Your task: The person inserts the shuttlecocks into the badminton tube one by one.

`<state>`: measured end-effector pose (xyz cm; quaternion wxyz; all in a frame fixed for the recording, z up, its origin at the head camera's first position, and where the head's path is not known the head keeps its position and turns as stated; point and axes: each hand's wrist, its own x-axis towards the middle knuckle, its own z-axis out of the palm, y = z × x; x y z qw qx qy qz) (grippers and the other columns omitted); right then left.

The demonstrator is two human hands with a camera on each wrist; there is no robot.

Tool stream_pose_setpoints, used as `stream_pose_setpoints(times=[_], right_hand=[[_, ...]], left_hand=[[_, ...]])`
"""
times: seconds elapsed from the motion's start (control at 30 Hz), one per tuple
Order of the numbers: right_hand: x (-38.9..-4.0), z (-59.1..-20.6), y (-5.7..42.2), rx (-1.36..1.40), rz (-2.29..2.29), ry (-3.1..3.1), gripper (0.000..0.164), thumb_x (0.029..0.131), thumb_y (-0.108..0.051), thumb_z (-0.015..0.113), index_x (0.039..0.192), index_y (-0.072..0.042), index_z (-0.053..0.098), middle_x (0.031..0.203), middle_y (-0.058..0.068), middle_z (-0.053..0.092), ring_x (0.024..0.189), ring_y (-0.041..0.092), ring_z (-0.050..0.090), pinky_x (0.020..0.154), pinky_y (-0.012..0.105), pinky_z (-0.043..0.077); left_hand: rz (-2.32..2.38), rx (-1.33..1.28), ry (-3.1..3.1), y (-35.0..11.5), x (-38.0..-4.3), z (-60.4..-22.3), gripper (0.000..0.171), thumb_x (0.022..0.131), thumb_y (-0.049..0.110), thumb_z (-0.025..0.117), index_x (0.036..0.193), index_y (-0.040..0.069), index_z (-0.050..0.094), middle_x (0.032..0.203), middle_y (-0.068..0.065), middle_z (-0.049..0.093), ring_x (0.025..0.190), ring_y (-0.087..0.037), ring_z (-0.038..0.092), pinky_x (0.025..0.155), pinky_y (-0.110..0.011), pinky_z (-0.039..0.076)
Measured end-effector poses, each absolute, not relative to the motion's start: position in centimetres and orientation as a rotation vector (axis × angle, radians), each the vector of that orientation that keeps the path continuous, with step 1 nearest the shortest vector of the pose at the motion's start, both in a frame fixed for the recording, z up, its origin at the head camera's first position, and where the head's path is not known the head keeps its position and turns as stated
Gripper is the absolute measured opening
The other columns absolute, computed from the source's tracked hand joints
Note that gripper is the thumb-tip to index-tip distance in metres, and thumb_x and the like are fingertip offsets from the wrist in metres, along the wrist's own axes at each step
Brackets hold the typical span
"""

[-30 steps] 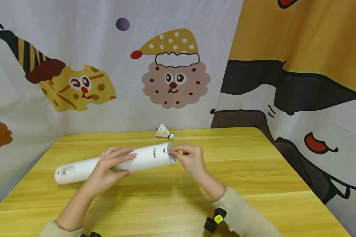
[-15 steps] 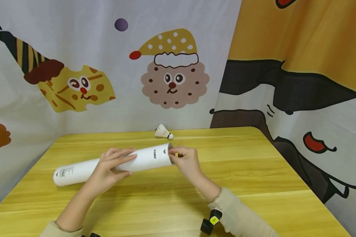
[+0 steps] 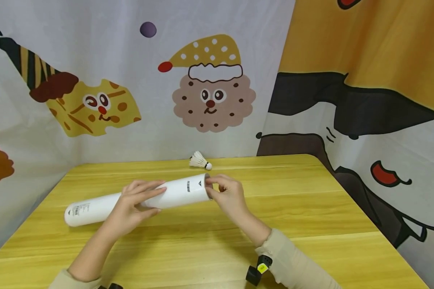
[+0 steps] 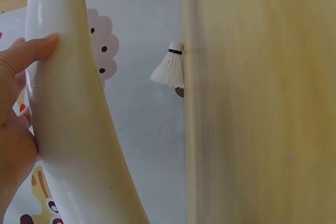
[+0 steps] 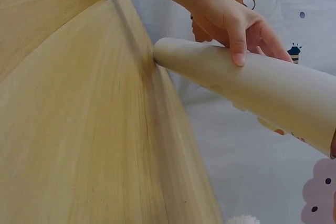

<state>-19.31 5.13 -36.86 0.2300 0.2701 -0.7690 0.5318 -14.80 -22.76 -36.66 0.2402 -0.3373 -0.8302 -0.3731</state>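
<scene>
A long white shuttlecock tube [image 3: 181, 190] lies slantwise in the head view, its right end raised off the table. My left hand [image 3: 134, 202] grips it around the middle, thumb on the near side, fingers over the top. At the tube's right mouth is my right hand [image 3: 231, 198], with thumb and index fingertips inside the rim. Whatever those fingertips touch is hidden by the tube wall. A white feather shuttlecock [image 3: 200, 161] lies behind the tube near the table's back edge. In the right wrist view, the tube's far end [image 5: 168, 53] meets the tabletop.
Yellow wood-grain table [image 3: 202, 249] spreads under both hands. Behind its back edge hangs a curtain [image 3: 130, 52] printed with cartoon figures. A black wrist device [image 3: 259, 269] sits at the right sleeve.
The right hand's fingertips have gone from the tube's mouth to inside the rim. The silvery stuff seen in the mouth earlier is out of sight. The left hand and shuttlecock stay put.
</scene>
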Motion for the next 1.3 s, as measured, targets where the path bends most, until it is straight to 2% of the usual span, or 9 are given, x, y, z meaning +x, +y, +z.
stream_pose_setpoints(times=[0.27, 0.53, 0.9, 1.1, 1.3], right_hand=[[-19.7, -36.7, 5.8, 0.752, 1.449, -2.074, 0.019, 0.076, -0.004, 0.080, 0.094, -0.006, 0.075, 0.092, 0.001, 0.071, 0.054, 0.007, 0.038, 0.048, 0.021, 0.032], [-20.8, -36.5, 6.7, 0.735, 1.439, -1.982, 0.016, 0.078, -0.009, 0.078, 0.094, -0.005, 0.075, 0.088, 0.005, 0.070, 0.054, 0.010, 0.037, 0.047, 0.024, 0.032], [-22.8, -37.2, 7.4, 0.574, 1.415, -2.075, 0.013, 0.082, -0.015, 0.077, 0.093, -0.009, 0.075, 0.084, -0.003, 0.069, 0.052, 0.012, 0.040, 0.043, 0.025, 0.033], [-24.4, -37.7, 7.3, 0.502, 1.373, -2.132, 0.013, 0.082, -0.017, 0.077, 0.093, -0.009, 0.075, 0.086, -0.003, 0.070, 0.052, 0.016, 0.043, 0.044, 0.025, 0.033], [-25.9, -38.4, 6.9, 0.483, 1.313, -2.177, 0.019, 0.082, -0.019, 0.077, 0.095, -0.005, 0.075, 0.085, 0.002, 0.070, 0.052, 0.020, 0.046, 0.044, 0.024, 0.035]], left_hand=[[-1.028, -0.927, -2.278, -22.9, -14.9, -36.7, 0.067, 0.059, -0.008, 0.086, 0.121, 0.012, 0.068, 0.131, -0.005, 0.058, 0.115, -0.018, 0.044, 0.095, -0.038, 0.017], [-1.018, -0.924, -2.275, -22.9, -14.9, -36.6, 0.067, 0.059, -0.007, 0.086, 0.121, 0.012, 0.068, 0.131, -0.004, 0.058, 0.114, -0.017, 0.045, 0.095, -0.033, 0.018], [-1.029, -0.937, -2.261, -23.1, -14.6, -36.5, 0.064, 0.060, -0.005, 0.086, 0.120, 0.010, 0.068, 0.130, -0.005, 0.059, 0.114, -0.017, 0.045, 0.094, -0.033, 0.019], [-1.037, -0.945, -2.251, -23.1, -14.6, -36.2, 0.065, 0.059, -0.006, 0.087, 0.120, 0.009, 0.068, 0.131, -0.006, 0.058, 0.114, -0.018, 0.045, 0.095, -0.032, 0.019], [-1.050, -0.948, -2.244, -23.3, -14.5, -36.1, 0.064, 0.060, -0.004, 0.087, 0.119, 0.009, 0.068, 0.130, -0.007, 0.059, 0.115, -0.018, 0.045, 0.096, -0.031, 0.018]])
